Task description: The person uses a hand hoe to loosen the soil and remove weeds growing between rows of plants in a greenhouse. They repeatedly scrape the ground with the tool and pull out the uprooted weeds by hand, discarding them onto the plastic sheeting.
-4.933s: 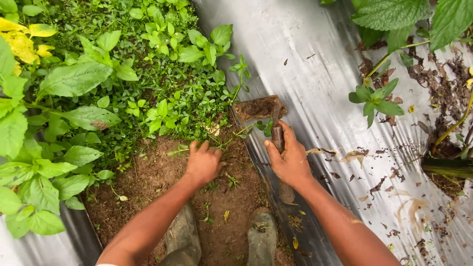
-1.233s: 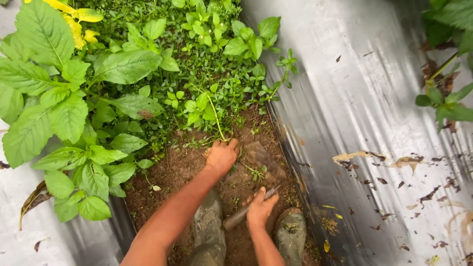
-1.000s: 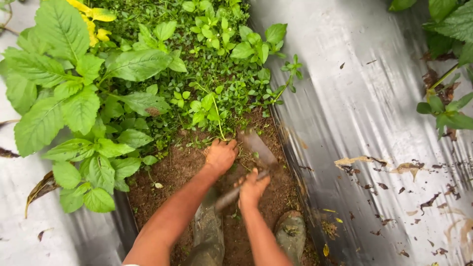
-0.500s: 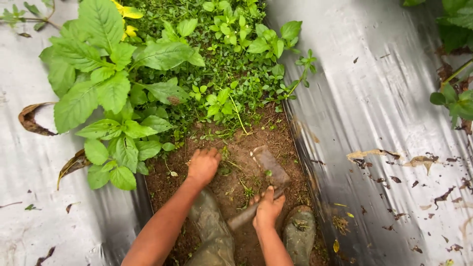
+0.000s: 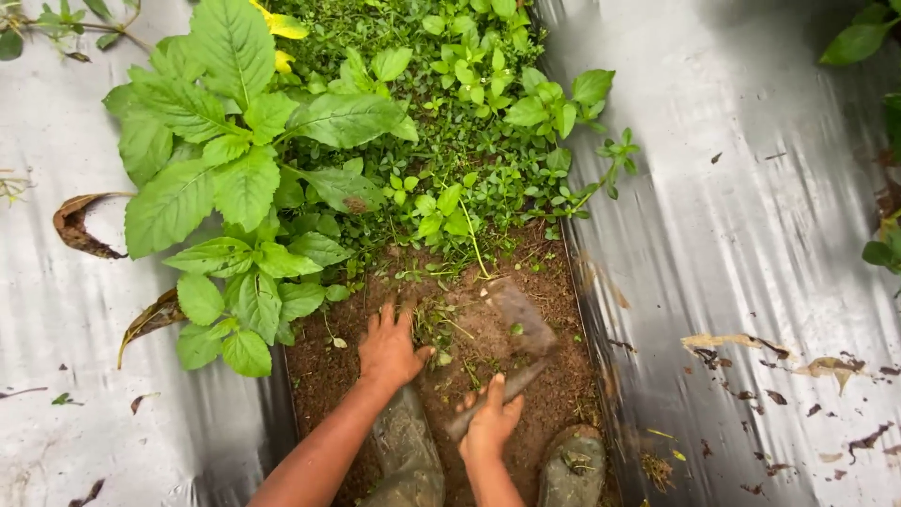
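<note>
Two hands at work in a strip of bare soil [image 5: 338, 376] between sheets of silver plastic mulch [image 5: 751, 235]. Since half a second ago the hoe blade [image 5: 516, 314] has swung forward: it was lying close to the right hand, and now sits nearer the fringe of low weeds [image 5: 450, 207], blurred with motion. The left hand [image 5: 389, 349] has held its place on the ground. Judged from this, a chopping stroke is under way against the weed edge, and the cleared brown patch ends just beyond the blade.

Left hand: palm down on the soil, fingers spread wide, holding nothing, just left of a small clump of loosened weed bits [image 5: 436, 329]. Forearm runs down to the lower left.

Right hand [image 5: 490, 422]: wrapped round the hoe handle [image 5: 497, 399], index finger stretched along it, wrist low, the handle angled up and to the right toward the blade.

Two muddy boots [image 5: 405, 455] stand below the hands. Broad-leaved plant [image 5: 216, 169] at left, untouched.
</note>
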